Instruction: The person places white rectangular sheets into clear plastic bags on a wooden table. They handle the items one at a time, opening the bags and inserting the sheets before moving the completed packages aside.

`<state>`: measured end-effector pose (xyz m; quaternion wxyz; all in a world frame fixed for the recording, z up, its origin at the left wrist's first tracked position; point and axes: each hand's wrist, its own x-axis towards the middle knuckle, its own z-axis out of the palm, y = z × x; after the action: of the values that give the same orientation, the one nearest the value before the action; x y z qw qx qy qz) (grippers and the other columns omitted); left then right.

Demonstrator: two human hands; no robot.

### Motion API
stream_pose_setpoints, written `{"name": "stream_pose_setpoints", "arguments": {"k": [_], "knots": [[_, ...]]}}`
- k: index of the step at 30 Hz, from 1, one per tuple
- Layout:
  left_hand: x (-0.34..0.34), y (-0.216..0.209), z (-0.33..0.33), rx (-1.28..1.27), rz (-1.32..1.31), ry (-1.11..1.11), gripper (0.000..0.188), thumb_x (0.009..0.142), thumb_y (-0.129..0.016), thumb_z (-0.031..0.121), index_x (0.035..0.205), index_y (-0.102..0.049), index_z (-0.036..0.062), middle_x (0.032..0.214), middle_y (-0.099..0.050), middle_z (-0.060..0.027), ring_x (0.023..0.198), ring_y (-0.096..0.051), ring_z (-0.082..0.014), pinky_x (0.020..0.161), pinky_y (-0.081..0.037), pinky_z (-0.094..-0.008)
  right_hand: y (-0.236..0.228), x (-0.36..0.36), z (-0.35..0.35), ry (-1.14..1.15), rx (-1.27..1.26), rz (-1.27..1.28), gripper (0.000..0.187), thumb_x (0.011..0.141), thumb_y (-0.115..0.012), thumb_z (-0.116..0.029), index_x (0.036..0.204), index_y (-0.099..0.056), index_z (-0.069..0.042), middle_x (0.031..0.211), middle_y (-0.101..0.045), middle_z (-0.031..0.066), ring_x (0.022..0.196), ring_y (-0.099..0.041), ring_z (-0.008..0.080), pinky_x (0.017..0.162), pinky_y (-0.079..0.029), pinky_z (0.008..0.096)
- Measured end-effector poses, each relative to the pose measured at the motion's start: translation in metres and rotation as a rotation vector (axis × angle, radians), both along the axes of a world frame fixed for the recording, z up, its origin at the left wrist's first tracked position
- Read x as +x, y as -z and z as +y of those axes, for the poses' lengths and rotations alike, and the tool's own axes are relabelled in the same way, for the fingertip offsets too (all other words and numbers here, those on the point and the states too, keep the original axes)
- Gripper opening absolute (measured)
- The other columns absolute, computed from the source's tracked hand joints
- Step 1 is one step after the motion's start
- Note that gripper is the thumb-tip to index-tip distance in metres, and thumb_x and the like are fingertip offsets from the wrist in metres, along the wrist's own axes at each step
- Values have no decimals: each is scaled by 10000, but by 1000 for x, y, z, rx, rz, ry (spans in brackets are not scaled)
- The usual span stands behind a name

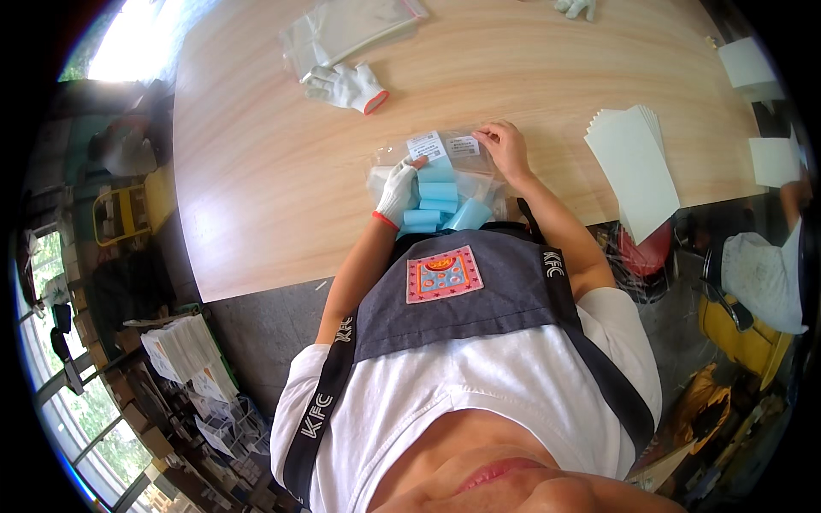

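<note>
My left hand wears a white knit glove with a red cuff and has its thumb tip bare. It closes on a light blue strip carrying a white printed label. More of the strip lies in curled loops against my apron. My right hand is bare, its thumb and forefinger pinched at the upper right corner of a second white label. That label lies over a clear plastic bag on the table. More clear plastic spreads beneath the blue loops.
A white glove with a red cuff lies beside a stack of clear bags farther off. Another glove rests at the far edge. Fanned white cards overhang the wooden table at right. A yellow chair stands at right.
</note>
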<state>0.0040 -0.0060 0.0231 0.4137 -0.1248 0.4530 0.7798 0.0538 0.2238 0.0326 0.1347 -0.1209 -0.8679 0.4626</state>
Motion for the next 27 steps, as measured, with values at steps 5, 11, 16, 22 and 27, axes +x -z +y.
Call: {"name": "stream_pose_setpoints", "arguments": {"k": [5,11,16,22,27], "knots": [[0,-1,-1,4,-1,-6,191,874,-594,136,1025,-551,27,925,-618,-66,794,-611,-171,693,-511,-300,-16,1,-6,91,-159,-11,167,755,-711,-233,775,-667,-73,747,-634,55,691,-588,196,617,-461,308],[2,-15,2,-66,38,-15,213,880,-584,151,1050,-554,27,947,-615,-63,839,-605,-173,755,-498,-308,-21,3,4,41,155,134,142,754,-713,-232,787,-684,-97,786,-620,36,784,-583,205,702,-461,316],[9,-42,0,7,-27,-38,226,893,-559,165,1078,-551,34,985,-604,-59,888,-599,-180,783,-495,-317,-30,15,5,-58,16,84,122,736,-709,-214,772,-681,-101,806,-636,23,844,-577,210,729,-458,332],[12,-74,8,78,90,-9,215,910,-518,99,1097,-542,-6,1010,-611,-69,914,-606,-172,805,-500,-301,-25,51,-2,-612,101,196,79,751,-679,-187,770,-675,-110,812,-643,36,822,-586,226,749,-459,355],[7,-22,5,36,120,46,216,881,-528,29,1092,-562,-6,986,-644,-76,847,-626,-146,742,-515,-285,-23,42,-8,-635,191,28,128,775,-672,-203,883,-664,-134,769,-644,29,770,-599,226,698,-472,350]]}}
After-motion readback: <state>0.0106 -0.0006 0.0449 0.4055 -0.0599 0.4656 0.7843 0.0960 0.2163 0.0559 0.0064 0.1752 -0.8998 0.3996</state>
